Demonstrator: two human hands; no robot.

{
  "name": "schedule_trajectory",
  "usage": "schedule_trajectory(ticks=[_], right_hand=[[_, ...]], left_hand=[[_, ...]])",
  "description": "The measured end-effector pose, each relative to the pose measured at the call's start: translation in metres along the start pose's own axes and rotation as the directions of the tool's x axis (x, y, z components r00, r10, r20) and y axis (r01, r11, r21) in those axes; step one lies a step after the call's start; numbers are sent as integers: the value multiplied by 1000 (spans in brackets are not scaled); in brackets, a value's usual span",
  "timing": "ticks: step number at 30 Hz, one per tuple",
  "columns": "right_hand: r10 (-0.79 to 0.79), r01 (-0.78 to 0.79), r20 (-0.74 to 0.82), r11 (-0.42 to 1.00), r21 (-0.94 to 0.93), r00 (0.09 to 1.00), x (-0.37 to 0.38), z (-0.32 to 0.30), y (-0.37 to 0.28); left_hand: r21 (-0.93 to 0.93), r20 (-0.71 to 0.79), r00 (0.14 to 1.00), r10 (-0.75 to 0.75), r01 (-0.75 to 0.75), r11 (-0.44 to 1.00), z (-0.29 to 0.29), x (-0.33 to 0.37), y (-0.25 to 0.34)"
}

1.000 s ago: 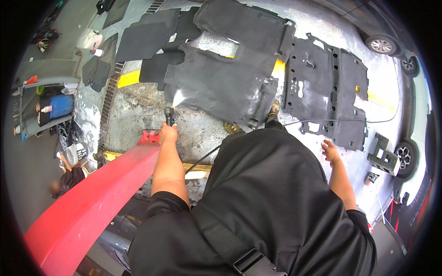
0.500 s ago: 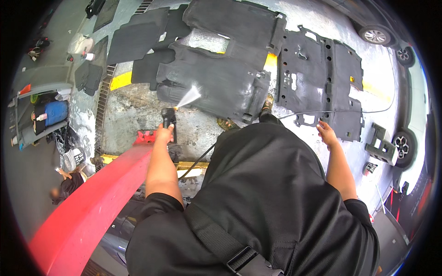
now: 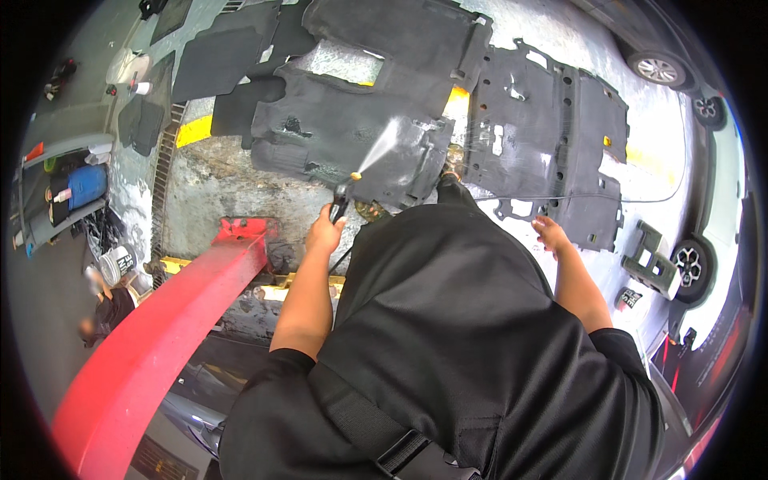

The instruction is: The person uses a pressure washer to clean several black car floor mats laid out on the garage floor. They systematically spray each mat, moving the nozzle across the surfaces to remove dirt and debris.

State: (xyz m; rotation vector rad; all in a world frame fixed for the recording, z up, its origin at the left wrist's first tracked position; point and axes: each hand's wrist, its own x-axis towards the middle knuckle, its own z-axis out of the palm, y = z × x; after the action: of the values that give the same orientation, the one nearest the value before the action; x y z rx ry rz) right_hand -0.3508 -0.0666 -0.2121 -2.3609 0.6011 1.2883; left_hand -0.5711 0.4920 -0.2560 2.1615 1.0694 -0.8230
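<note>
My left hand (image 3: 323,234) is wrapped round the grip of a black pressure washer gun (image 3: 342,198). From its brass-coloured tip a white fan of water (image 3: 379,149) strikes a dark grey moulded car floor carpet (image 3: 344,108) spread on the ground, which looks wet around the spray. My right hand (image 3: 550,235) hangs free at the other side with loosely bent fingers apart and nothing in them. Beyond it lies a second dark carpet piece (image 3: 528,120) with holes along it. A thin black hose (image 3: 576,197) runs across that piece's near part toward my legs.
Beside my left arm rises a red post (image 3: 172,320) with a bolted base. Flat dark mats (image 3: 220,60) lie at the far left near a floor grate (image 3: 163,164). Parked cars (image 3: 690,264) and a grey plastic part (image 3: 652,260) stand right. Another person (image 3: 110,312) is at the left.
My left hand has swung right with the spray gun, and the water now lands farther right on the carpet. My right hand has shifted slightly left and down in view.
</note>
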Motion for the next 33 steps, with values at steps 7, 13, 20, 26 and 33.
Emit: schedule_trajectory(ticks=[7,13,20,26,33], right_hand=[[-193,192,-19,980,-46,981,76,-108,-89],[-333,334,-43,943,15,942,128,-188,-158],[-296,294,-28,955,-43,955,176,-224,-134],[-82,84,20,992,-99,996,180,-236,-98],[-127,127,-17,992,-9,992,168,-244,-83]], left_hand=[[76,-196,940,-279,298,951,-40,2,50],[17,-261,908,-327,343,939,-56,17,88],[134,-153,964,-217,238,962,-30,14,148],[38,-343,869,-357,392,919,-61,26,156],[-42,-449,813,-371,395,918,-114,48,143]])
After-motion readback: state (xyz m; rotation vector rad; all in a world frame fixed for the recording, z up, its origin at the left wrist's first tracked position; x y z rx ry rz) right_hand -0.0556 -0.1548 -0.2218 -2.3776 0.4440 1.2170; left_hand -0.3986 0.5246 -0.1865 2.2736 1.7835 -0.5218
